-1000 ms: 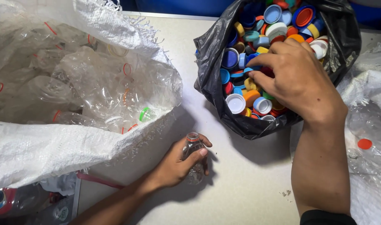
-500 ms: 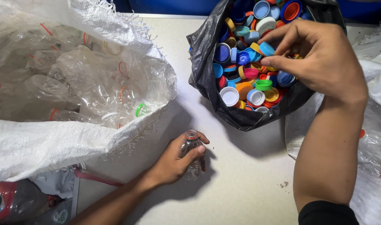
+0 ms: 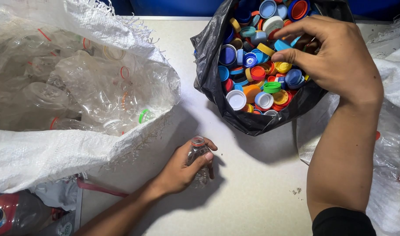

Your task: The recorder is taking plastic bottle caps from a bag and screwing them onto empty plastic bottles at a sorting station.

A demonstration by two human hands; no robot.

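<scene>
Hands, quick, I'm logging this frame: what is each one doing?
Left hand: closed around a small clear bottle.
Right hand: over the black bag of caps, fingers curled; any held cap cannot be told.

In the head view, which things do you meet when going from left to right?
White woven sack of clear bottles → left hand holding a small clear bottle → black bag of coloured caps → right hand above the caps.

table | white woven sack | black bag | clear bottle
</scene>
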